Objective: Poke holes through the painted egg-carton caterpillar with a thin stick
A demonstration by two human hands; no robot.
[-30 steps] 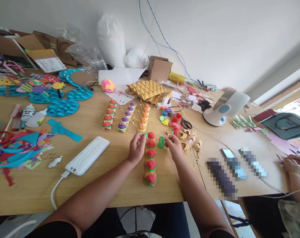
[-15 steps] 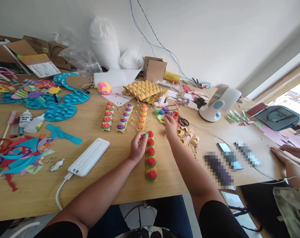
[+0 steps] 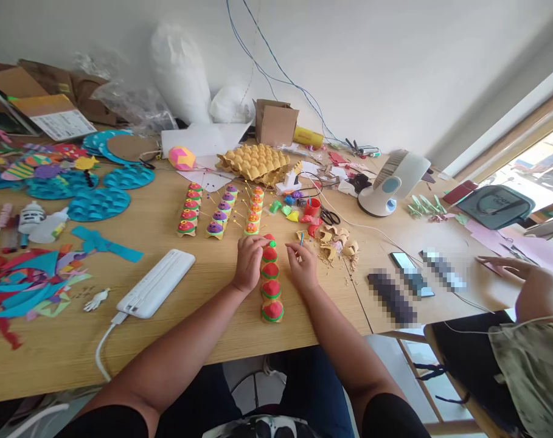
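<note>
Cup (image 3: 311, 208) stands beyond hands (image 3: 249, 264); contents unclear.

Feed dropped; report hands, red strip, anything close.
Left hand at green ball. Right hand apparently holding blue stick. Red strip between hands. Orange strip just beyond.

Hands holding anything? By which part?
Left hand: fingers at the left side of a small, round, green clay-like ball; grip unclear. Right hand: can't tell whether anything's held.

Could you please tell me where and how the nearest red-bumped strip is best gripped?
I'd probably pinch the strip across its narrow width near its closest end, coming from the person's side: it runs lengthwise away from them, and the left hand and right hand are beside its far part, leaving that end free.
</note>
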